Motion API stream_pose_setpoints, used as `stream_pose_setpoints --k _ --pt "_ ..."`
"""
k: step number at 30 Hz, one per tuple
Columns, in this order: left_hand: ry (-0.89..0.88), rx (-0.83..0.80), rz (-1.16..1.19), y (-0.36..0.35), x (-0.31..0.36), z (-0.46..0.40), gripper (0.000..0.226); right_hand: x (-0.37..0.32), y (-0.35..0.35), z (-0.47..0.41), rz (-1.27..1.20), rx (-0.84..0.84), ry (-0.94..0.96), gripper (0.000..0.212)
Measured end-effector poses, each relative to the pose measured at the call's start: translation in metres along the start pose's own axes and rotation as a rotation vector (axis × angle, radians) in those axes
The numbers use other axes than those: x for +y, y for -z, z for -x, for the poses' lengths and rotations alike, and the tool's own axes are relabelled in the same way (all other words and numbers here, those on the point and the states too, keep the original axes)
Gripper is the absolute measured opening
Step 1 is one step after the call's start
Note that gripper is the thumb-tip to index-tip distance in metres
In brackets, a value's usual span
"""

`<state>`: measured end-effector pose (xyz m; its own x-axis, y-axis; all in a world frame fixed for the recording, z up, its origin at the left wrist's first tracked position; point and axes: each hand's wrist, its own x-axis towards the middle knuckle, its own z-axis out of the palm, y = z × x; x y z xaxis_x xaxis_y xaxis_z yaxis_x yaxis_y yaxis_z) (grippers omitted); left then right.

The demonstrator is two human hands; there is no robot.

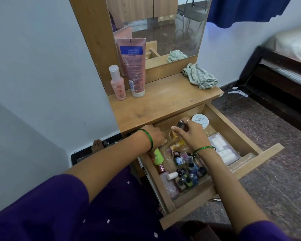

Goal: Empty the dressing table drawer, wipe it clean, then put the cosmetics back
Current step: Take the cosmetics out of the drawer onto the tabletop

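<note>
While the drawer (233, 129) stands pulled out and still full, nearest lie small nail-polish bottles (186, 178): glass, light, slippery, best pinched by the cap. Left hand (155, 136) reaches under the desk (163, 101) edge; its grip cannot be told. Right hand (189, 133) pinches a dark bottle (181, 125). Beyond: white jar (200, 120); farther, a soft cloth (201, 78) and two plastic lotion containers (129, 79).

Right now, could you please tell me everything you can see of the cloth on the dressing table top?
The cloth is a crumpled, soft-looking rag, pale grey-green with faint stripes. It lies bunched at the back right corner of the wooden table top, against the mirror frame, and its reflection shows in the mirror. Neither hand touches it.
</note>
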<state>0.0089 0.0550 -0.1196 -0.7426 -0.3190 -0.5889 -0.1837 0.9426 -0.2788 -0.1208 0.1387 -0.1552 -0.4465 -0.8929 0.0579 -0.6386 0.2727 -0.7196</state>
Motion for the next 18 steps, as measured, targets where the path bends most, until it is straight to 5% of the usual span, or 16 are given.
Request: stream_pose_setpoints --k 4,10,18 --pt "0.031 0.086 0.221 -0.001 -0.001 0.025 0.056 0.000 0.003 0.000 -0.078 0.043 0.025 0.041" --pt "0.154 0.495 0.643 0.011 -0.022 0.091 0.054 -0.005 0.023 0.004 -0.262 0.310 0.092 0.032" --pt "0.536 0.655 0.731 0.000 -0.087 0.120 0.047 -0.048 0.030 -0.023 -0.313 0.330 0.225 0.033"
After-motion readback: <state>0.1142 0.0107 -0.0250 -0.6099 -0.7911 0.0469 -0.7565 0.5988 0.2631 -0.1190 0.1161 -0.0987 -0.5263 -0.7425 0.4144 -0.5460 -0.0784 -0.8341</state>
